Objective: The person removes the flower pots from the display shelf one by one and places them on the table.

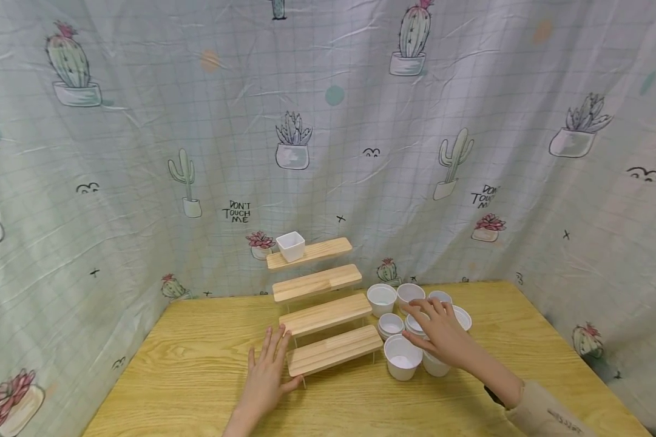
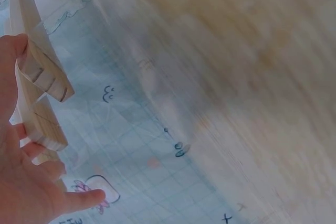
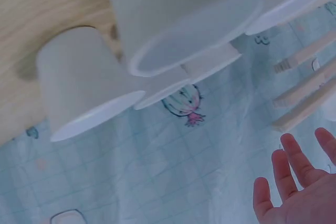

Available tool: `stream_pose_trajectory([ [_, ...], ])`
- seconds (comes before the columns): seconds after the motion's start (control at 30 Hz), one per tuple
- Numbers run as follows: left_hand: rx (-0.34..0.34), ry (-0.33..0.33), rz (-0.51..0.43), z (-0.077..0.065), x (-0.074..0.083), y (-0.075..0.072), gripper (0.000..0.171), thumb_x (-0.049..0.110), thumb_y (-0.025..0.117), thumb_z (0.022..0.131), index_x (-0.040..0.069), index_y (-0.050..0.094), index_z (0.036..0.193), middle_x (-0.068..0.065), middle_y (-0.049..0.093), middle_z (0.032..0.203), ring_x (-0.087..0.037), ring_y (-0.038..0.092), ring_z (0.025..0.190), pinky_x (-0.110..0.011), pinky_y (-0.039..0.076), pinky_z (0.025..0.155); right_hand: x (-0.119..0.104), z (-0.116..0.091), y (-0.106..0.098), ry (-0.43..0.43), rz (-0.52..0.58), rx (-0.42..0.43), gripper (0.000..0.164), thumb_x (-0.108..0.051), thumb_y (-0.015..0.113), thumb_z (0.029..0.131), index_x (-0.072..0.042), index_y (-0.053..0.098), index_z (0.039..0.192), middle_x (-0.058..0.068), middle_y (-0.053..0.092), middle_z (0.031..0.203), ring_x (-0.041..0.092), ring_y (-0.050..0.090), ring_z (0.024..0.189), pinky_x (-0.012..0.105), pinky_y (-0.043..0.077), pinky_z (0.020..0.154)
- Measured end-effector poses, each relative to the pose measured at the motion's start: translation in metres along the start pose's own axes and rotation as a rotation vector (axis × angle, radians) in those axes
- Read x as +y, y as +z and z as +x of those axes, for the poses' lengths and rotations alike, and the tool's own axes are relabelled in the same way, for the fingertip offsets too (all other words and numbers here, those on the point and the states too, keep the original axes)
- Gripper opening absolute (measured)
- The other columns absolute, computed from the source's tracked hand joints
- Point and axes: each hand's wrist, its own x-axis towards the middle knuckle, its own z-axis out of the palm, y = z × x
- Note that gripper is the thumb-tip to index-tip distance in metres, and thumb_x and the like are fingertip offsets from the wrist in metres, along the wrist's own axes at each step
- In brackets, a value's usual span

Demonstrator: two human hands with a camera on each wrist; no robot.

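Note:
A wooden stepped rack point(image 1: 326, 314) stands on the table, with a small white square pot point(image 1: 291, 246) on the left of its top step. My left hand point(image 1: 263, 376) lies at the rack's left end, fingers spread. In the left wrist view its thumb touches the end of one step point(image 2: 50, 77), and a fingertip meets the step beyond it. To the rack's right stands a group of white round pots point(image 1: 402, 358). My right hand point(image 1: 442, 331) hovers over this group with its fingers apart, holding nothing and hiding some of the pots.
The yellow wood-grain table point(image 1: 196, 364) ends at a cactus-print curtain point(image 1: 333, 152) behind the rack. The same curtain closes in both sides. Larger white pots point(image 1: 382, 298) stand at the back of the group, near the curtain.

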Motion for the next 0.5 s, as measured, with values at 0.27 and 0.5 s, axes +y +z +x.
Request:
stream_pose_trajectory([
  [0.27, -0.011, -0.013, 0.000, 0.001, 0.000, -0.001, 0.092, 0.045, 0.071, 0.067, 0.011, 0.026, 0.139, -0.006, 0.024, 0.147, -0.037, 0.022, 0.133, -0.071, 0.023, 0.095, -0.013, 0.030, -0.001, 0.005, 0.026, -0.043, 0.047, -0.035, 0.059, 0.083, -0.019, 0.049, 0.126, 0.005, 0.052, 0.115, 0.024, 0.044, 0.105, 0.044, 0.035, 0.078],
  [0.5, -0.016, -0.013, 0.002, 0.000, 0.000, -0.002, 0.092, 0.046, 0.071, 0.067, 0.011, 0.026, 0.140, -0.007, 0.024, 0.147, -0.036, 0.021, 0.134, -0.070, 0.023, 0.095, -0.021, 0.051, 0.001, -0.059, 0.021, 0.001, 0.046, -0.035, 0.058, 0.084, -0.019, 0.048, 0.126, 0.005, 0.052, 0.115, 0.023, 0.045, 0.099, 0.042, 0.036, 0.077],
])
